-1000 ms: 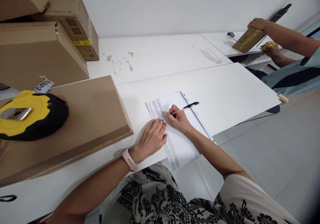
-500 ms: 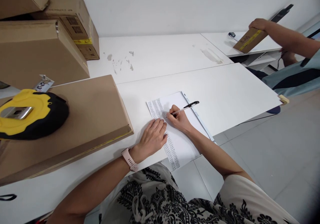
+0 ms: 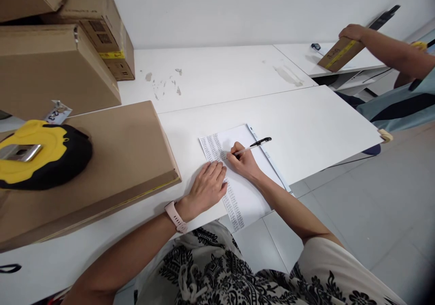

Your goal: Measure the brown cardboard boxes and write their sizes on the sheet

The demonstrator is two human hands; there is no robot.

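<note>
A sheet of paper [image 3: 253,191] with columns of small handwriting along its left part lies on the white table, its lower corner jutting past the table edge. My right hand [image 3: 243,161] is closed round a pen [image 3: 261,142] with a clear barrel and black cap end, its tip down at the written columns. Flat across the paper's left edge rests my left hand [image 3: 209,185], fingers stretched out and holding nothing. A pink watch strap [image 3: 176,216] circles the left wrist.
To my left a large flat cardboard box [image 3: 125,146] carries a yellow and black tape measure [image 3: 44,155]. More cardboard boxes [image 3: 50,65] are stacked behind it. At the far right a co-worker's hand [image 3: 352,32] holds a small carton [image 3: 338,55] on another table [image 3: 288,53].
My hands and the pen have hardly moved. The co-worker's lower hand has shifted, and something yellow now shows beside that person's arm.
</note>
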